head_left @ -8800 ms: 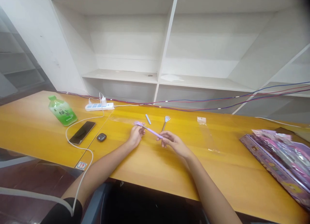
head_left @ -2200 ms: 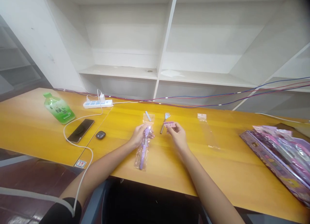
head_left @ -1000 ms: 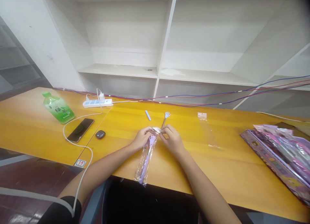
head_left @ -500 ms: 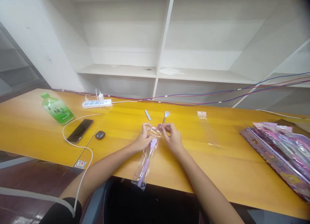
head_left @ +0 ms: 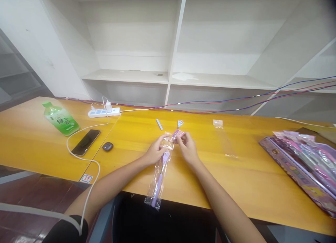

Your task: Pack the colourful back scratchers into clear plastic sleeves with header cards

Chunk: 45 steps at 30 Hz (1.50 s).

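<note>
A purple back scratcher (head_left: 158, 185) lies inside a clear plastic bag (head_left: 150, 192), its hand-shaped head upward and its lower end reaching past the table's front edge. My left hand (head_left: 154, 152) is closed, pinching the bag near its top. Closed on a small pink printed card (head_left: 177, 133) at the bag's mouth is my right hand (head_left: 188, 148). Just beyond the card shows the light-blue hand-shaped head of another back scratcher (head_left: 180, 123), the rest of it hidden. A short light-blue stick (head_left: 159, 124) lies to its left.
An empty clear bag (head_left: 223, 139) lies right of my hands. Farther right, a purple box (head_left: 291, 169) holds several packaged items. On the left are a green bottle (head_left: 61, 119), a phone (head_left: 86, 142), a small black case (head_left: 107, 146) and a power strip (head_left: 103, 112) with a white cable.
The pink card has turned and shows more of its printed face above the bag. The bagged purple back scratcher has shifted slightly. Both hands stay at the bag's top.
</note>
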### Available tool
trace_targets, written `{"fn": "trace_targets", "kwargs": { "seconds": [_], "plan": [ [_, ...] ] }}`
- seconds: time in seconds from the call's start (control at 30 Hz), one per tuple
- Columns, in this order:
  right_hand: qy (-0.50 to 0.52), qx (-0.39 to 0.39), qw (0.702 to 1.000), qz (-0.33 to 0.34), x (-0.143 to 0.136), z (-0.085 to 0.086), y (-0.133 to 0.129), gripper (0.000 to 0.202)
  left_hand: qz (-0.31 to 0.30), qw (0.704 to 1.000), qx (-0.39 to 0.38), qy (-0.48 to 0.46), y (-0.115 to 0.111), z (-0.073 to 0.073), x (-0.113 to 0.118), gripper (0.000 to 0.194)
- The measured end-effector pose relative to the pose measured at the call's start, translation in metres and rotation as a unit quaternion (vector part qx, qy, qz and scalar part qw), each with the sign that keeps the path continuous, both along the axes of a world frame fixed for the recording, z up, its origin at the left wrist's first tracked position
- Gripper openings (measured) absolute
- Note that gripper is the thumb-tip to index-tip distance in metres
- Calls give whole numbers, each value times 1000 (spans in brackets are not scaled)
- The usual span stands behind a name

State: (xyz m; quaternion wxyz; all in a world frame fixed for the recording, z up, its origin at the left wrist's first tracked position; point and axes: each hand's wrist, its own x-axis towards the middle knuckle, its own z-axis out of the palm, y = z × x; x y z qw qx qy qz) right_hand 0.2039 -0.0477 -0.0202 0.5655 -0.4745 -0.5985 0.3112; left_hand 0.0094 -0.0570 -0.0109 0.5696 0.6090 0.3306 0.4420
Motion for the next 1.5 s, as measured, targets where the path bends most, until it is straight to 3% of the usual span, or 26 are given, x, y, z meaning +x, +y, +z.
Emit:
{"fn": "trace_targets", "kwargs": {
  "seconds": [0.2, 0.43, 0.6, 0.73, 0.97, 1.5],
  "plan": [
    [-109, 28, 994, -7, 2, -4, 2, 33, -33, 996, -69, -42, 7, -2, 3, 62],
    [-46, 47, 998, -2, 5, -8, 5, 32, -18, 979, -155, -133, 10, 1, 0, 56],
    [-174, 102, 979, 14, 11, 0, 2, 31, -16, 962, -176, -209, 12, 1, -2, 43],
    [-223, 140, 965, 13, 10, 0, 2, 36, -21, 955, -196, -220, 13, 4, -4, 44],
    [-157, 147, 976, -38, 10, -4, 4, 27, -46, 955, -192, -223, 13, 4, -4, 46],
    [-248, 198, 946, 60, 9, 5, -1, 21, -31, 939, -247, -237, 12, 1, -3, 47]
  ]
}}
